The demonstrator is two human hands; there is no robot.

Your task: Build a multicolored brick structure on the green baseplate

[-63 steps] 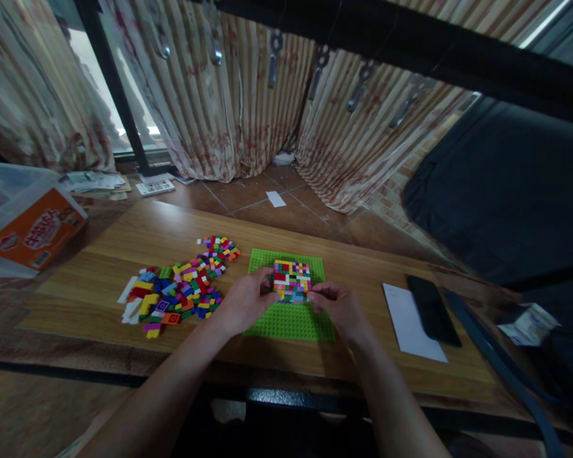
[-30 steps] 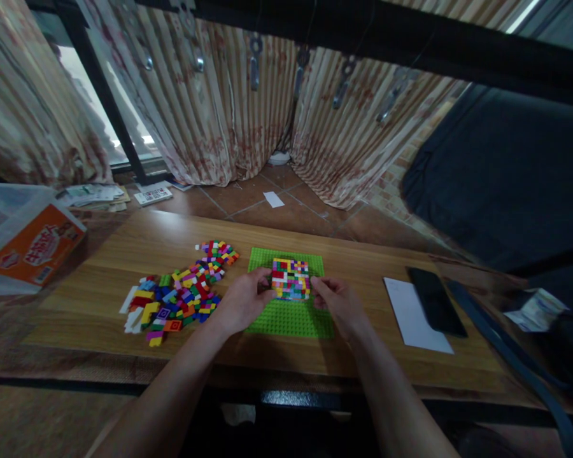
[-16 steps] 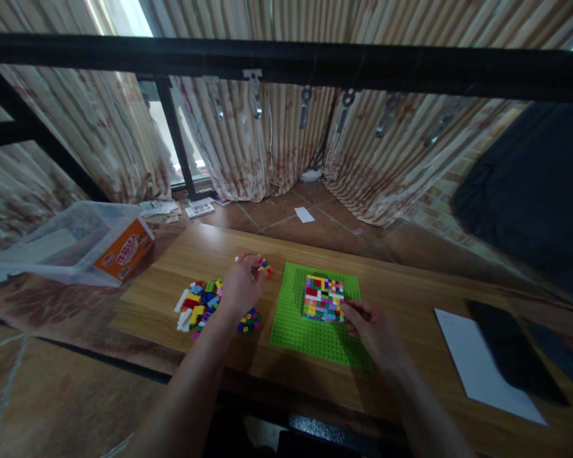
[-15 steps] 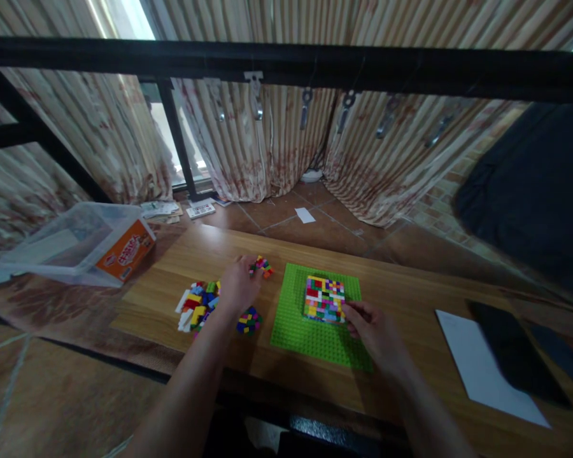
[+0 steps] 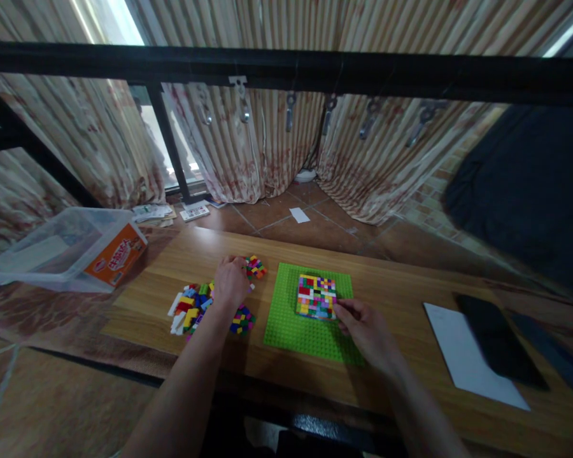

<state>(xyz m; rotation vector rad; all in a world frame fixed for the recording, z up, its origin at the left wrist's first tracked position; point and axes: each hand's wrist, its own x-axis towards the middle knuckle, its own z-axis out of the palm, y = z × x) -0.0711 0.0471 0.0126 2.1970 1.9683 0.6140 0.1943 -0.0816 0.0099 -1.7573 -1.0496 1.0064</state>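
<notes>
A square block of mixed-colour toy bricks (image 5: 316,297) stands on the green baseplate (image 5: 286,331). My right hand (image 5: 365,327) is closed, thumb and forefinger pinched at the block's right edge. My left hand (image 5: 232,280) reaches over the table with curled fingers beside a small pile of tiny bricks (image 5: 256,267); the back of the hand hides what its fingertips hold, if anything. Under and left of that wrist lies a heap of larger bricks (image 5: 188,308). Another cluster of small dark and bright bricks (image 5: 242,320) sits between my left forearm and the baseplate.
At the far left stands a clear plastic bin (image 5: 67,254) with an orange label. On the wooden table's (image 5: 396,299) right side lie a white sheet (image 5: 468,356) and a black flat object (image 5: 501,340). A dark rail (image 5: 286,70) with hanging hooks crosses ahead.
My left hand has drawn slightly left from the small pile, and a pale brick now shows beside it. My right hand stays at the block's edge. The whole view has shifted a little.
</notes>
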